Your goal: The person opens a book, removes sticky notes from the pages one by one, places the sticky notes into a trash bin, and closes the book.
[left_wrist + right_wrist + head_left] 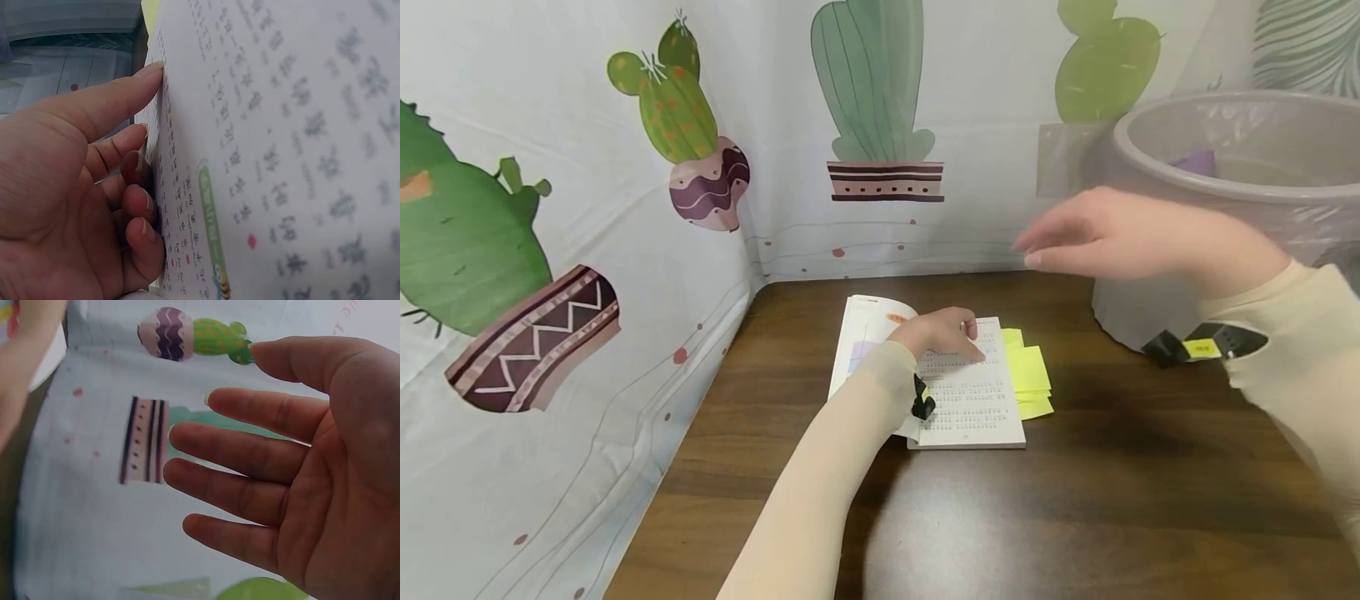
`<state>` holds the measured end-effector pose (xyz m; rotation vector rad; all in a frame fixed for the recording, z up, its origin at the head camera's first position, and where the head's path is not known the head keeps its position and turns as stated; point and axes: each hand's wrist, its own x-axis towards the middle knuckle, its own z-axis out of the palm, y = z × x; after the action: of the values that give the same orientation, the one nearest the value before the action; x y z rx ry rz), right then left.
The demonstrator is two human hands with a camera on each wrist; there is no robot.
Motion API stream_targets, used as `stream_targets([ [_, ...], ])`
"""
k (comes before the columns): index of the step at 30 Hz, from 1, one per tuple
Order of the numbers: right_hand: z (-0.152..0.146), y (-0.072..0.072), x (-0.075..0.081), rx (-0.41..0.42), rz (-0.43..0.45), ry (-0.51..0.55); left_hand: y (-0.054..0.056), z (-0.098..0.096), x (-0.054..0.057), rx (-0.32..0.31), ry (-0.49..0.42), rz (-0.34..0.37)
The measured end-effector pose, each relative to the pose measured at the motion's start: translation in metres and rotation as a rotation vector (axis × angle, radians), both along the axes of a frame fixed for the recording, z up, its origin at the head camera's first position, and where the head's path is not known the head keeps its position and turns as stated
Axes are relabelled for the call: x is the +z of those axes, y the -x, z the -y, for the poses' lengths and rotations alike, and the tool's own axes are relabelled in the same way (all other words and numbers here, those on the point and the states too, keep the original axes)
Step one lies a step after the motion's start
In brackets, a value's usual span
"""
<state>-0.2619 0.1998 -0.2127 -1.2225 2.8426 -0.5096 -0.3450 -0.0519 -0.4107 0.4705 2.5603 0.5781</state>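
An open book (970, 408) with printed pages lies on the wooden table. Yellow sticky notes (1030, 371) stick out from its right edge. My left hand (936, 333) rests on the right-hand page. In the left wrist view, the thumb (119, 103) and loosely bent fingers (140, 206) touch the printed page (250, 156), with no hold on it visible. My right hand (1120, 237) is raised in the air, right of the book and in front of a bin. In the right wrist view its fingers (231, 475) are spread and hold nothing.
A large pale bin (1225, 192) lined with clear plastic stands at the back right, with a purple piece (1198, 162) inside. A white cloth (775, 108) printed with cacti hangs behind and left of the table (1112, 517).
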Motion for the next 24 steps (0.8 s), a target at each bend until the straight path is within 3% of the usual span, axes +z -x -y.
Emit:
stream_targets([
  [8, 0.013, 0.001, -0.055, 0.014, 0.132, 0.031, 0.0, 0.0, 0.002, -0.005, 0.021, 0.003],
  [17, 0.012, 0.009, -0.116, -0.023, 0.263, 0.082, 0.001, -0.001, 0.001, 0.005, 0.03, 0.01],
  [24, 0.018, 0.004, -0.158, -0.126, 0.338, 0.101, 0.002, -0.001, 0.0, -0.003, 0.019, -0.001],
])
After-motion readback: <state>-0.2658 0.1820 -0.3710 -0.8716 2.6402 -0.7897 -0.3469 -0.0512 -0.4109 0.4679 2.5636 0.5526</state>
